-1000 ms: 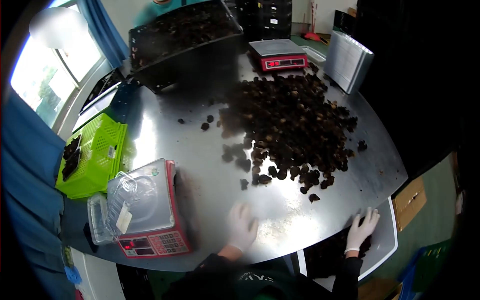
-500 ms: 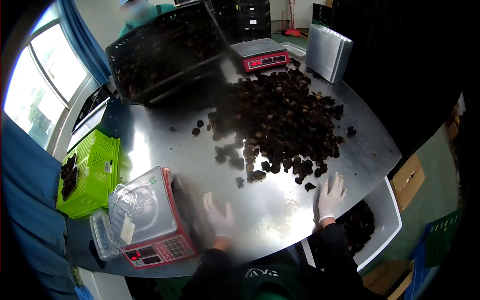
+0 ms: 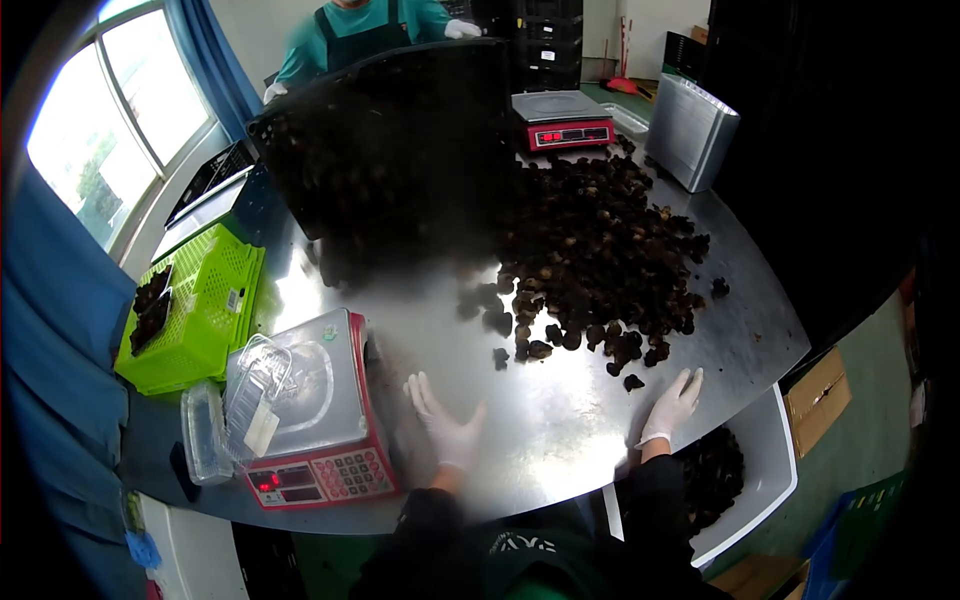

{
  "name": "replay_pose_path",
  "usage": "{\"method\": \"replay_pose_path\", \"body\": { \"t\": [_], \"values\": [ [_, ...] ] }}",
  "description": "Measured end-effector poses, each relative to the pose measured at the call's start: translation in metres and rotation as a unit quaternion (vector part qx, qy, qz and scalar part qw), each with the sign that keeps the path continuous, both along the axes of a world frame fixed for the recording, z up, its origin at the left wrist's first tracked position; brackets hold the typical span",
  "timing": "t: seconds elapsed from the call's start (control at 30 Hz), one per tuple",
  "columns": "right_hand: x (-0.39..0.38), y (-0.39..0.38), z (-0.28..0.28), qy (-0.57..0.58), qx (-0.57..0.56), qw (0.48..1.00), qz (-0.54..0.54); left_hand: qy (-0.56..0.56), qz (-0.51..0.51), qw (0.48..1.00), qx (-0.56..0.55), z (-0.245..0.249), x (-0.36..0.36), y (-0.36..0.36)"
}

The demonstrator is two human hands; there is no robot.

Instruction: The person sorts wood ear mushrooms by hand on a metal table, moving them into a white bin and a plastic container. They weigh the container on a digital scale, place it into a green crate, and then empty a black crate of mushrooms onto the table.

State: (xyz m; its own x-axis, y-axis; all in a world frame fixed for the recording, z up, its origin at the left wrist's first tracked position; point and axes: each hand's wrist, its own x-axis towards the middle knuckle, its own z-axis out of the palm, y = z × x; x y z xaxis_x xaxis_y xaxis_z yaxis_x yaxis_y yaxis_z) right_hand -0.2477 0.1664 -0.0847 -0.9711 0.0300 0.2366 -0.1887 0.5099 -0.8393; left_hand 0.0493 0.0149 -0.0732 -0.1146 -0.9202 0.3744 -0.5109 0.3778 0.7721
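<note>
My left hand (image 3: 448,430), in a white glove, is open with fingers spread, at the near side of the metal table (image 3: 545,430) just right of a red scale (image 3: 350,478). My right hand (image 3: 672,410), gloved as well, is open at the table's right edge, holding nothing. Beyond it lies a big heap of dark brown, mushroom-like pieces (image 3: 605,245); a few loose ones are nearest my right hand. A co-worker (image 3: 365,35) behind the table tips a large black crate (image 3: 385,150) towards the tabletop. Blur hides much of its inside.
Clear plastic trays (image 3: 205,440) lie on and beside the near scale. A lime-green crate (image 3: 205,320) stands at left. Another red scale (image 3: 568,135) and a silver metal container (image 3: 692,135) stand at the back. A white bin (image 3: 775,470) with dark pieces sits below the right edge.
The co-worker's crate has tilted further down, its inside now darker and blurred. My right hand's fingers have swung to the right; both hands stay open. The whole view has shifted slightly.
</note>
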Motion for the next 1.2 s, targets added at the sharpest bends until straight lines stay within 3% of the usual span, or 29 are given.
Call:
{"method": "replay_pose_path", "body": {
  "t": [0.17, 0.4, 0.7, 1.2],
  "values": [
    [0.021, -0.022, 0.003, 0.036, 0.022, 0.999, 0.004, -0.112, -0.036, 0.993, -0.010, 0.010, 0.001, 0.007],
    [0.041, -0.047, 0.003, 0.036, -0.029, 0.999, 0.025, -0.250, -0.108, 0.962, -0.015, 0.015, -0.009, 0.007],
    [0.055, -0.063, -0.002, 0.073, 0.020, 0.995, 0.062, -0.218, -0.120, 0.966, -0.068, 0.011, -0.011, 0.004],
    [0.057, -0.060, 0.001, 0.066, 0.029, 0.994, 0.085, -0.230, -0.163, 0.957, -0.065, 0.006, -0.009, 0.009]
  ]
}}
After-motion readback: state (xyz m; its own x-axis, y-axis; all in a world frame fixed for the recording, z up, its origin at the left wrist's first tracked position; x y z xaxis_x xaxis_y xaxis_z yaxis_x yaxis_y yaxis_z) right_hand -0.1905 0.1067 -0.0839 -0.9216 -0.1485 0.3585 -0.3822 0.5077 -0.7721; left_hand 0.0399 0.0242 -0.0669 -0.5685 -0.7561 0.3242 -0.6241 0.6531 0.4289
